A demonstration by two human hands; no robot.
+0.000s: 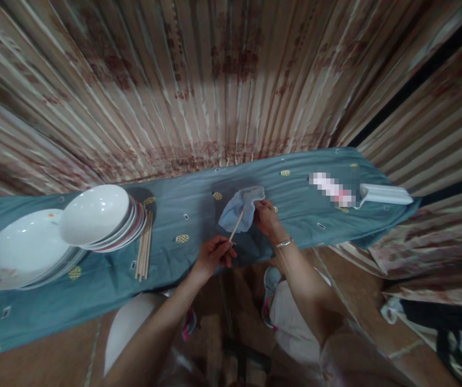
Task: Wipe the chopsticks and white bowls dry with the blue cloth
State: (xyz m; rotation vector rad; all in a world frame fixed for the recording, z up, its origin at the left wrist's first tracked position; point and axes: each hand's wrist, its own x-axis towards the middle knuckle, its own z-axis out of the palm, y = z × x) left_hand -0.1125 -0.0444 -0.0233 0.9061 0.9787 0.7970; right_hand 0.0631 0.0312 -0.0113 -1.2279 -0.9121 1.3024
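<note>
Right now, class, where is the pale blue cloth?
The pale blue cloth is near the centre of the head view, in the right hand, at one end of the stick the left hand holds, right of the stacked bowls.

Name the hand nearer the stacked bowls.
Left: the left hand holds a chopstick to the right of the stacked bowls; the right hand, holding the cloth, is farther right.

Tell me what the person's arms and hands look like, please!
The left hand and right hand wear no gloves. Both forearms are bare, except for a thin, shiny silver bracelet round the right wrist. The left wrist shows nothing on it. Near the right elbow there seems to be a loose, dull-coloured sleeve.
</note>
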